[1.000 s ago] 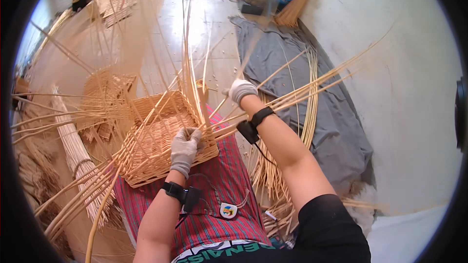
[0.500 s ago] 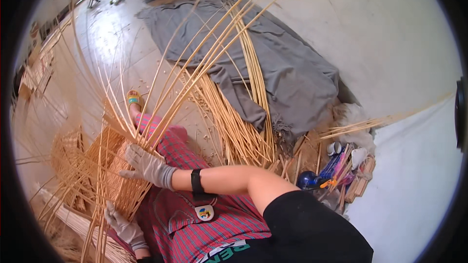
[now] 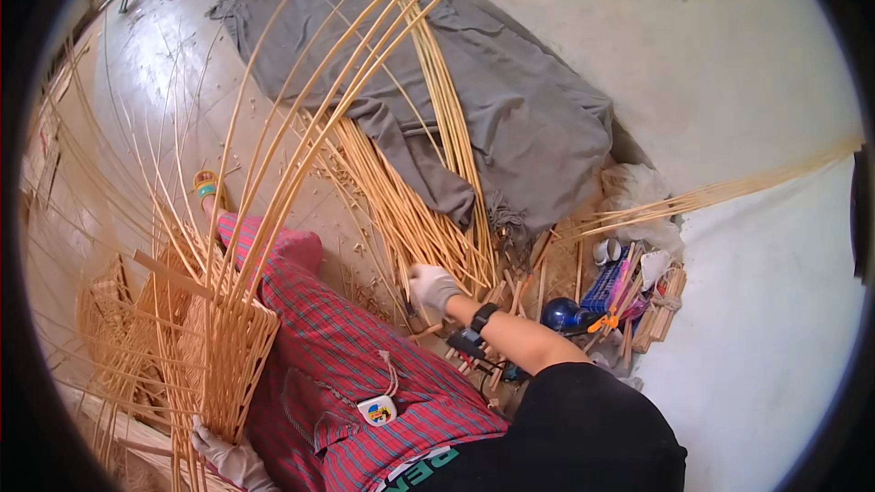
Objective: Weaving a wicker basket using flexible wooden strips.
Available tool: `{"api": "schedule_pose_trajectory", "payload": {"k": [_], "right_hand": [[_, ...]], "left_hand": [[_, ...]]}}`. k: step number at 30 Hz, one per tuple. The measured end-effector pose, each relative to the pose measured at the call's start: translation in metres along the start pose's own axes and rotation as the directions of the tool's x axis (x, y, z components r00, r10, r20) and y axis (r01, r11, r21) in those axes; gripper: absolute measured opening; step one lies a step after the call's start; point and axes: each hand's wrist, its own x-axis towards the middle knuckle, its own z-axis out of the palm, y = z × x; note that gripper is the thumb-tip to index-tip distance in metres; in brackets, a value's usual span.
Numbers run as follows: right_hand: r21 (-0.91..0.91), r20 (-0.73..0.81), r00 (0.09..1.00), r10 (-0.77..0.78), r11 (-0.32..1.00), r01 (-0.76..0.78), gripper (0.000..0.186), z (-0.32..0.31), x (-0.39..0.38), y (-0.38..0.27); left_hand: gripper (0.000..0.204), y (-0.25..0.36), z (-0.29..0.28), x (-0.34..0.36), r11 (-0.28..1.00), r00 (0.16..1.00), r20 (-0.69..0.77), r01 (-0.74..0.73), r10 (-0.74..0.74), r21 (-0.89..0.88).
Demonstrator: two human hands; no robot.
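Observation:
A partly woven rattan basket [image 3: 196, 346] leans against my lap at the left, its long loose rods fanning upward and outward. My left hand [image 3: 228, 457], in a pale glove, is closed on the basket's lower edge, with the fingers partly hidden behind the weave. Away from the basket, my gloved right hand [image 3: 430, 287] is over the near end of a pile of rattan rods [image 3: 415, 219]. Its fingers are curled closed; what they hold, if anything, is hidden.
A grey cloth [image 3: 538, 118] covers part of the rod pile. Near the wall lie a blue round object [image 3: 562, 314], a blue plastic basket [image 3: 602, 290], an orange clip-like thing [image 3: 605, 322] and tied wooden strips [image 3: 668, 305]. More woven work [image 3: 105, 319] stands at far left.
My right hand has let go of the basket's upper edge and moved right to the rod pile. My left hand stays at the basket's lower edge. The view has shifted slightly.

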Motion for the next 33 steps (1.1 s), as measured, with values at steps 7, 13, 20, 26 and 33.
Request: {"api": "schedule_pose_trajectory", "payload": {"k": [7,13,20,26,33], "right_hand": [[0.064,0.335,0.942,0.010,0.997,-0.033,0.046,0.064,0.016,0.043],[0.148,0.339,0.930,0.142,0.968,-0.202,0.035,0.104,0.023,0.054],[0.815,0.402,0.908,-0.116,0.497,-0.297,0.038,-0.045,-0.047,-0.085],[0.819,0.314,0.659,-0.683,0.546,0.176,0.020,-0.071,-0.083,-0.157],[-0.122,-0.767,0.586,-0.260,0.956,0.265,0.040,-0.076,0.140,0.010]], "left_hand": [[0.100,0.034,-0.043,0.006,0.995,0.991,0.097,0.097,-0.097,-0.001],[0.080,0.040,-0.063,0.011,0.960,0.985,0.166,0.010,0.038,-0.279],[0.047,0.145,-0.092,0.039,0.677,0.728,0.649,0.365,0.220,-0.639],[0.055,0.282,-0.042,0.041,0.380,0.412,0.720,0.644,0.558,-0.664],[0.040,0.273,-0.072,0.041,0.639,0.471,0.758,0.422,0.451,-0.643]]}}
